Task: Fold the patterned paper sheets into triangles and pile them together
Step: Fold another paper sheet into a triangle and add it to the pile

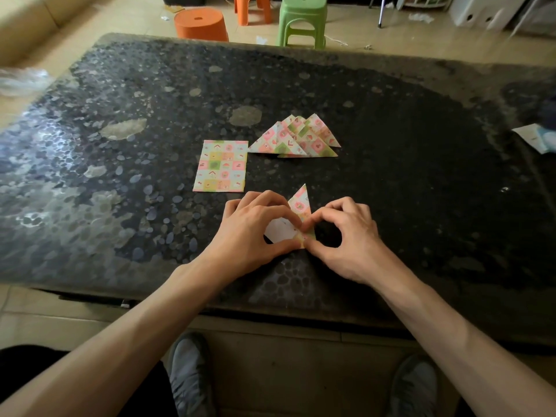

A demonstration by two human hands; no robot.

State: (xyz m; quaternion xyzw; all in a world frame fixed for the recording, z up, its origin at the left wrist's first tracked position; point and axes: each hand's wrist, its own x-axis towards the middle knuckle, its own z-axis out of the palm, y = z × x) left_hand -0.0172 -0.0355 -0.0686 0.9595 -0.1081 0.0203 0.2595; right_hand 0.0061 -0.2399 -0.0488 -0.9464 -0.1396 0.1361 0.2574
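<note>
Pinched at near corner between left hand (255, 230) and right hand (346, 236), fingers curled: pink-and-green checked paper sheet (301, 203), half folded, white back showing, low on dark speckled stone bench (120, 145). Judged mid-fold, crease unpressed. Next: align corners, flatten crease, add to pile of folded patterned triangles (296, 136) beyond. Unfolded patterned square (221, 165) beside pile awaits folding.

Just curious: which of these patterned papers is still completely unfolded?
The flat sheet left of the triangle pile; the nearest paper is already part-folded.
</note>
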